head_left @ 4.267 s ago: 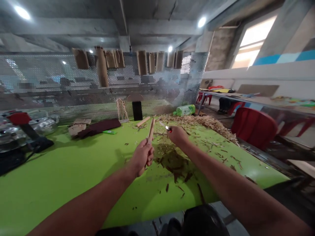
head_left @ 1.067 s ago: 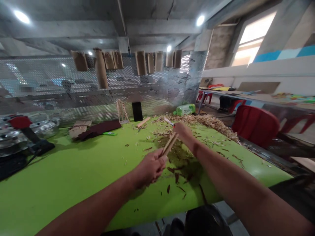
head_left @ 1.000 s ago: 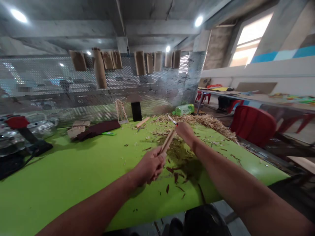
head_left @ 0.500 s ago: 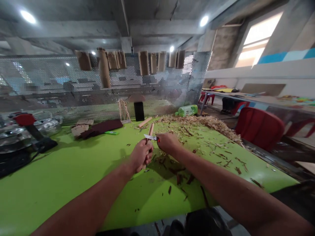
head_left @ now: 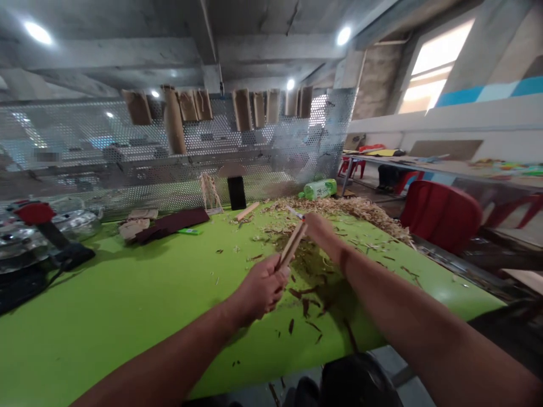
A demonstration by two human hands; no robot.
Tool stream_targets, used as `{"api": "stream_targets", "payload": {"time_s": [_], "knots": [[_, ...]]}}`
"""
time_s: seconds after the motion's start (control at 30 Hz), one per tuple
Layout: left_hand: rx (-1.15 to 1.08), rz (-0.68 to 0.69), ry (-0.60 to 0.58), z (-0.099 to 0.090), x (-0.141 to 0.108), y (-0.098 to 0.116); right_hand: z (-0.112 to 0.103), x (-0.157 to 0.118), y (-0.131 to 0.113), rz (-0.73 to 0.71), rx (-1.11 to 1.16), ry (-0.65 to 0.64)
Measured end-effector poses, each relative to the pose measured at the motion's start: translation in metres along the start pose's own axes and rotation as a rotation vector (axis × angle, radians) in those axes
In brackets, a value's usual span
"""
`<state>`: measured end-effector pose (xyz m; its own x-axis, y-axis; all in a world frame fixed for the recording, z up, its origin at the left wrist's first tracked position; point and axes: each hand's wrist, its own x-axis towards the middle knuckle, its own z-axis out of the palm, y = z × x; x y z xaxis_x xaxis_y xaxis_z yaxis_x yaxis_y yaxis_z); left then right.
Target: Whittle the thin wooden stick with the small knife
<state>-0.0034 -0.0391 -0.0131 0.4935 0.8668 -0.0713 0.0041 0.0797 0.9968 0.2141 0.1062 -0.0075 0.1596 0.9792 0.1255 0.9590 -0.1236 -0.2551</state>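
Green table (head_left: 127, 294): strewn with wood litter, backed at 12 o'clock by a perforated metal screen (head_left: 271, 152); hours below are read around the held strip, 12 being the far side.
Wood strip (head_left: 292, 246): over the table, leaning toward 1 o'clock; whether one piece or two I cannot tell.
Left hand (head_left: 263, 289): at 7 o'clock, clamped around the strip's near end.
Right hand (head_left: 321, 226): at 2 o'clock, closed on the knife (head_left: 297, 214), blade aimed at 10 o'clock, beyond the strip's far end; contact with the wood is unclear.
Shavings (head_left: 369, 212): heaped at 2 o'clock.
Dark scraps (head_left: 305, 308): near 6 o'clock.
Second strip (head_left: 249, 211): lying at 10 o'clock.
Step in hand: apparently shaving the strip, between strokes or finishing one.
Next stroke: calls for a steady left grip, with the blade's edge laid shallow on the wood and clear of those fingers.
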Motion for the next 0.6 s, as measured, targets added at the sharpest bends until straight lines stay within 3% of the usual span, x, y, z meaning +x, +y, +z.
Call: {"api": "stream_targets", "payload": {"time_s": [0.07,0.17,0.3,0.4,0.6], "knots": [[-0.077,0.024,0.069,-0.005,0.004,0.000,0.000,0.007,0.007,0.062,0.142,0.066],[-0.186,0.021,0.185,-0.021,0.015,-0.003,0.007,-0.001,-0.004,-0.001,0.621,0.072],[-0.139,-0.030,0.172,-0.033,0.023,-0.009,0.018,-0.028,-0.035,-0.187,1.273,-0.303],[-0.035,-0.070,0.085,-0.031,0.022,-0.010,0.022,-0.038,-0.048,-0.208,1.444,-0.445],[-0.070,-0.081,0.027,-0.025,0.021,-0.011,0.022,-0.026,-0.040,-0.093,1.578,-0.336]]}}
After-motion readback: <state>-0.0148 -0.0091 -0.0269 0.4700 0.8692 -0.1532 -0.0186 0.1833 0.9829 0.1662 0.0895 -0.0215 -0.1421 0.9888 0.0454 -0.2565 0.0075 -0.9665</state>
